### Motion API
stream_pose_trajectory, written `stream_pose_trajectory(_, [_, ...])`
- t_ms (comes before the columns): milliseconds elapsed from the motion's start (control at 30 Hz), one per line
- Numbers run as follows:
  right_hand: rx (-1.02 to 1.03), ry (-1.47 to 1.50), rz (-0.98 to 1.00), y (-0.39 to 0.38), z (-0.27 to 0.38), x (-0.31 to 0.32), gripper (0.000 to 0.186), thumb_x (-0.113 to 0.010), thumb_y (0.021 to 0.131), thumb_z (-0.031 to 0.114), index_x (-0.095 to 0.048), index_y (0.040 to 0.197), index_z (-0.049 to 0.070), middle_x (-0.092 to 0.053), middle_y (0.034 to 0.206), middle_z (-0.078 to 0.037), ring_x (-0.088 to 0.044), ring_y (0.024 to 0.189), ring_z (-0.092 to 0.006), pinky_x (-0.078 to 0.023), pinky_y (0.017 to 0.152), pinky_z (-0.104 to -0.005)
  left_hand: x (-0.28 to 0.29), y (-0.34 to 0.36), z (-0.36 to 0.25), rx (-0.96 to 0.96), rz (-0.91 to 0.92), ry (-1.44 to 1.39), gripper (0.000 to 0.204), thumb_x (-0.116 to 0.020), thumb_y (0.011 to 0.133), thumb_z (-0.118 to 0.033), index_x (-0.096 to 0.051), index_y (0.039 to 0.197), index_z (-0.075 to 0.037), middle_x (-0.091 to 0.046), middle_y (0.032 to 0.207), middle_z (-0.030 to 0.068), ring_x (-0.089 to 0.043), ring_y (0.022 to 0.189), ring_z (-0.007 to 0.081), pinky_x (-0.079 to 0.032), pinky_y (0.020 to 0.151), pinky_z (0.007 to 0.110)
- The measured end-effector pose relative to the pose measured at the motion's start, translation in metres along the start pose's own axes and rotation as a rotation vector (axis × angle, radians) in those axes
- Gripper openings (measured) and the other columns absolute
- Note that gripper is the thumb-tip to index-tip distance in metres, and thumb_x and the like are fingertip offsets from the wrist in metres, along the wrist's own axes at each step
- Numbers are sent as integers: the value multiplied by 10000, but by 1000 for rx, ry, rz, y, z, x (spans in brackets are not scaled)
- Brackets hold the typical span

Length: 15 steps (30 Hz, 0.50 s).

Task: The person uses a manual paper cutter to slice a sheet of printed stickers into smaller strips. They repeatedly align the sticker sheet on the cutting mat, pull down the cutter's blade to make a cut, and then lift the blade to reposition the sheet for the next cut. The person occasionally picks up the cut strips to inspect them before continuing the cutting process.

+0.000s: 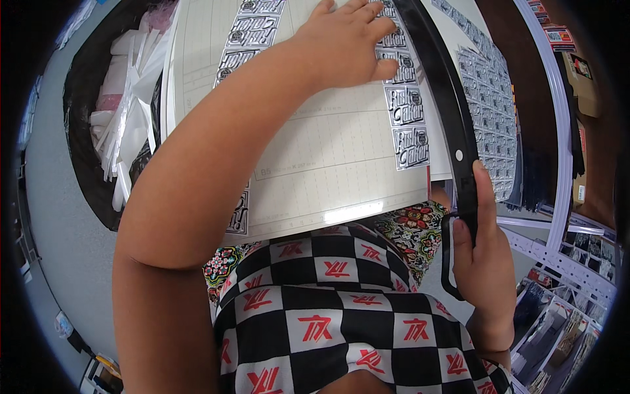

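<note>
Your left hand (348, 49) is spread on the glossy black-and-silver printed strip (408, 121) along the cream ruled cutter board's (321, 148) right edge; your right hand (485, 262) grips the long black blade arm (449, 85). Matching left-side strip (241, 49) looks separated; multi-row printed sheets (489, 111) rightward look uncut.

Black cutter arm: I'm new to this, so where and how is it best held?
Probably by the looped handle at the near end of the black cutter arm, from the right: it juts past the near edge of the pale board, leaving room to wrap around.
</note>
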State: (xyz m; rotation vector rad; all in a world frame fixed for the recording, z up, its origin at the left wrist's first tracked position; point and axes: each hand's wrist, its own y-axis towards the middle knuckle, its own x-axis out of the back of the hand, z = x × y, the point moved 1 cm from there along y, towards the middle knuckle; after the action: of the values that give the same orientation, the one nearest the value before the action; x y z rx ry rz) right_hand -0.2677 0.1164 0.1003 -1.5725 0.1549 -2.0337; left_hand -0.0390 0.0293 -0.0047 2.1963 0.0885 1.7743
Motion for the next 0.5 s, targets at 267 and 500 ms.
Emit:
stream_pose_trajectory(267, [195,-89,-137,2,-8,-8,634,-467,792,-10,-176,1342,111,-542,1030,-243,-580,728,-396,-457,596,-422,32,-5,-10,52,235,-64,573,-361,853,-402,-331,1277,-17,-216,1382,194,-162,1305,282,-164,1050,447])
stream_pose_trajectory(500, [184,-108,-135,2,-10,-11,631,-473,789,-8,-184,1337,107,-525,1073,-236,-585,730,-389,-460,593,-418,5,3,3,50,188,-39,571,-359,857,-401,-334,1271,-8,-220,1379,200,-169,1303,287,-164,1049,452])
